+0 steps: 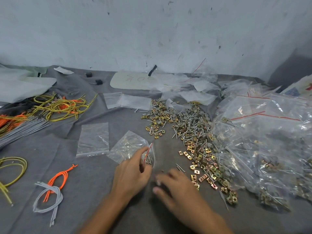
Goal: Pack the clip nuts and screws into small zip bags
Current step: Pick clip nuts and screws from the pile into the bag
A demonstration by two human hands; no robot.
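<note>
Two hands are working low on the grey surface [94,200]. Your left hand [133,173] is pinching the red-striped mouth of a small zip bag [128,146], with screws [148,160] lying inside. Your right hand [177,188] is hovering just beside it, blurred, so its grip cannot be told. A loose pile of clip nuts [197,149] is lying to the right, touching the filled bags [261,141].

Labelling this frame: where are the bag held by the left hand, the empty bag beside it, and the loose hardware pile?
held bag [127,146], head view, clear upper panel.
empty bag [93,141], head view, centre.
hardware pile [194,132], head view, mid-heap.
</note>
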